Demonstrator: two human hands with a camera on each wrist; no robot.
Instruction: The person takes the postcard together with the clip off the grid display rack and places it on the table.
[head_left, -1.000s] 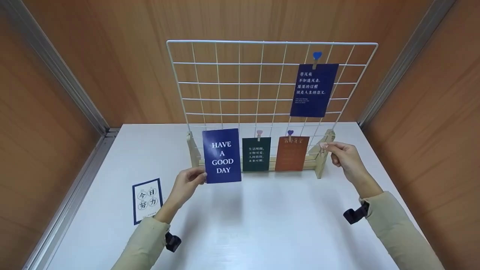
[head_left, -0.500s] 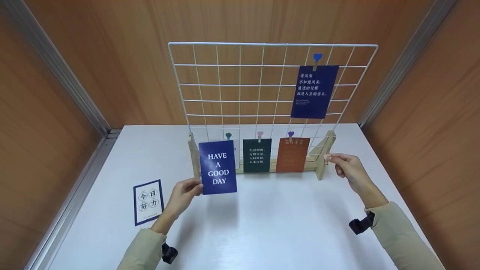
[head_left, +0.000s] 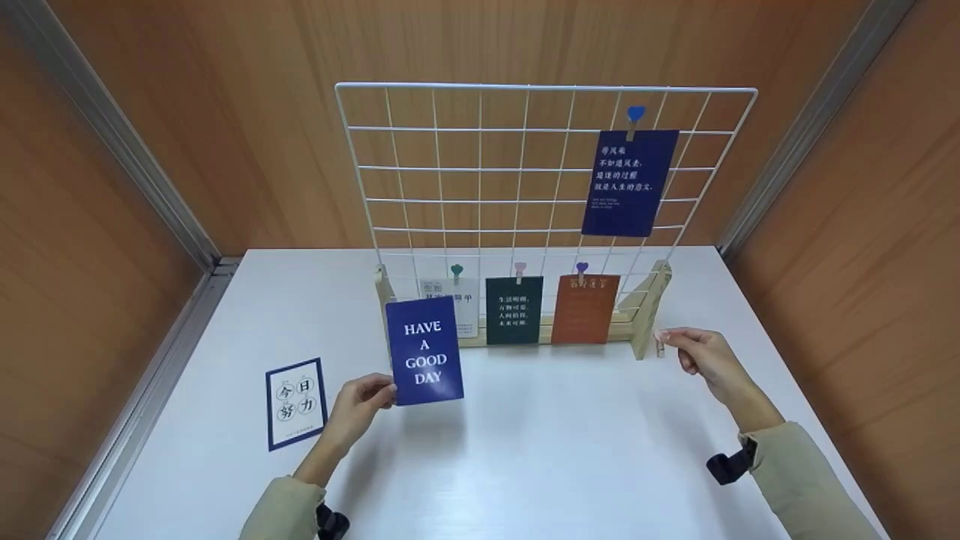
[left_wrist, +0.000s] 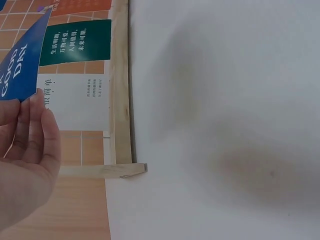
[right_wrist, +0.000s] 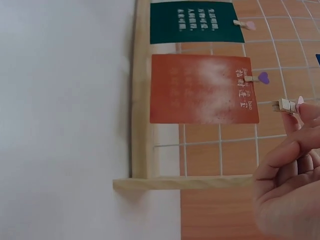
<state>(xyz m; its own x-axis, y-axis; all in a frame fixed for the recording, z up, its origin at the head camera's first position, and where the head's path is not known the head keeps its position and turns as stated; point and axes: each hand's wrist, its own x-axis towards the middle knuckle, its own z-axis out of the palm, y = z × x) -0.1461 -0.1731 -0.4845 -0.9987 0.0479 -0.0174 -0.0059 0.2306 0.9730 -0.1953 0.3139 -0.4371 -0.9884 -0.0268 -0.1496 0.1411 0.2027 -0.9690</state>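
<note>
My left hand pinches the lower left edge of a blue card reading HAVE A GOOD DAY, holding it upright above the table. My right hand pinches a small wooden clothespin with a pink top, just right of the stand's wooden foot. Behind the blue card is a white wire grid in a wooden base. A white card, partly hidden by the blue one, a green card and an orange card hang along its bottom row, each under a heart clip. Another blue card hangs upper right.
A white card with a blue border lies on the white table, left of my left forearm. Wood panels enclose the back and sides. The grid's wooden foot stands between the orange card and my right hand.
My left hand has lowered the blue card and drawn it slightly left, uncovering more of the white card and its green clip. My right hand has come down with the clothespin.
</note>
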